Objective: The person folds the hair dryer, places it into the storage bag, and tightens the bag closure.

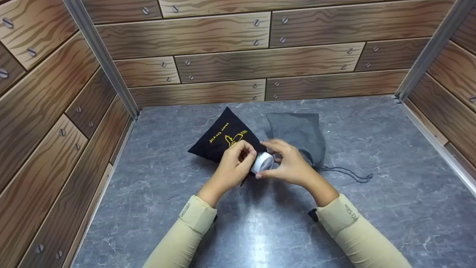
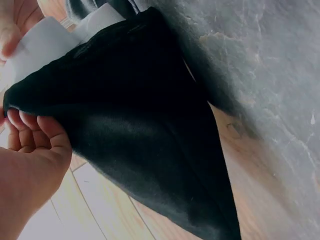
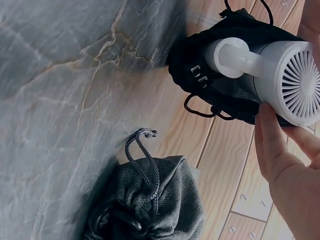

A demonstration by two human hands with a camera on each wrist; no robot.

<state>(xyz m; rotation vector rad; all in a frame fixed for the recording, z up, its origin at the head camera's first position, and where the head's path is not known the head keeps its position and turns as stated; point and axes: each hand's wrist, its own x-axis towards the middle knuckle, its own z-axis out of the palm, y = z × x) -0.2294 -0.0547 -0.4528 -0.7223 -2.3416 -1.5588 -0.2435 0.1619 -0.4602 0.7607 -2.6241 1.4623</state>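
Black cloth bag (image 1: 223,137) gapes best if the left hand (image 1: 232,165) keeps pinching its mouth wide while the right hand (image 1: 288,163), fingers (image 3: 270,135) curled round the white dryer (image 1: 263,162), slides it squarely.

A black pouch (image 1: 223,136) with yellow lettering is seen beside a plain grey pouch (image 1: 297,130). A white fan (image 1: 263,162) with radial grille slats is shown. The counter (image 1: 372,193) is veined grey marble; the walls (image 1: 260,56) are printed wood-grain brown.
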